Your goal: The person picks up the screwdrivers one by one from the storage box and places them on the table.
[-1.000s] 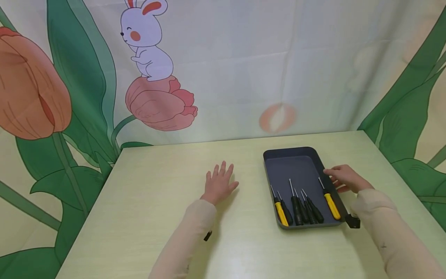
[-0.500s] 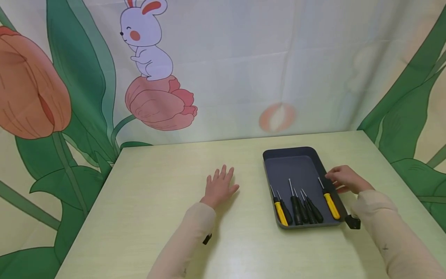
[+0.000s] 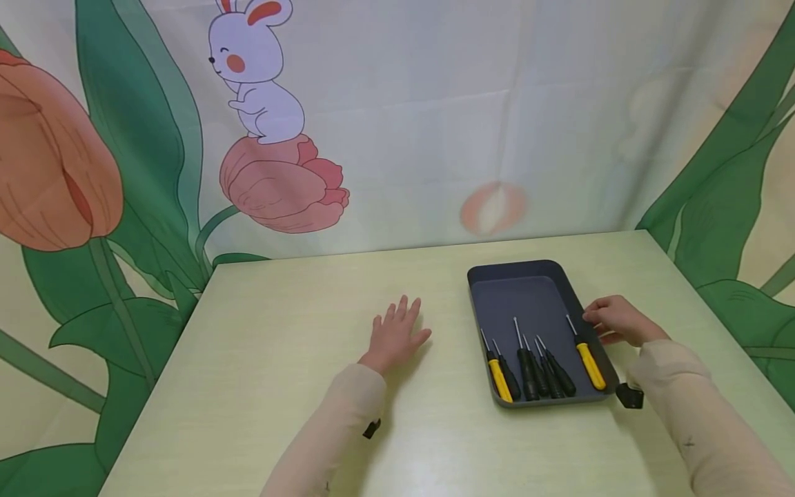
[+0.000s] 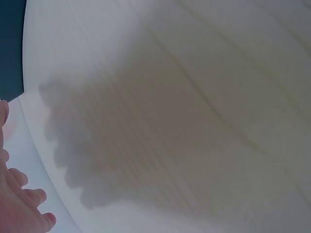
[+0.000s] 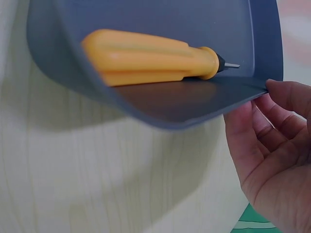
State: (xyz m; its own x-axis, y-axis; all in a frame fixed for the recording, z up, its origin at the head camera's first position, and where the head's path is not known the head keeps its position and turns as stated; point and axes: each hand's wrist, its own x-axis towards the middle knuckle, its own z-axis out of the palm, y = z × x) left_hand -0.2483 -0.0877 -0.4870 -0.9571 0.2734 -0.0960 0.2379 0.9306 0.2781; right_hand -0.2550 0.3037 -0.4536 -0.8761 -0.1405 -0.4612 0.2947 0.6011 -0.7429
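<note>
Right of centre, the right hand point(image 3: 624, 321) pinches a dark grey rectangular tray point(image 3: 524, 297) by its rim, the left hand point(image 3: 395, 343) mid-frame, fingers spread; one-sided lifting could slide the black- and yellow-handled screwdrivers point(image 3: 530, 373).

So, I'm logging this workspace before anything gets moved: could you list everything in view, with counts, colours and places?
Tray: one, dark blue-grey, on the table's right half
Yellow-and-black-handled screwdrivers: two, one along each side of the tray
Black-handled screwdrivers: five distinguishable, partly overlapping, in the tray's near part
Table: one, pale wood-grain, beneath the tray
Printed cloth: white, with rabbit, tulips and green leaves, behind the table
Black wrist pieces: two, black, one at each sleeve
Sleeves: two, cream, on both arms
Left hand: one, bare, over the table left of the tray, fingers spread
Right hand: one, bare, pinching the tray's right rim
</note>
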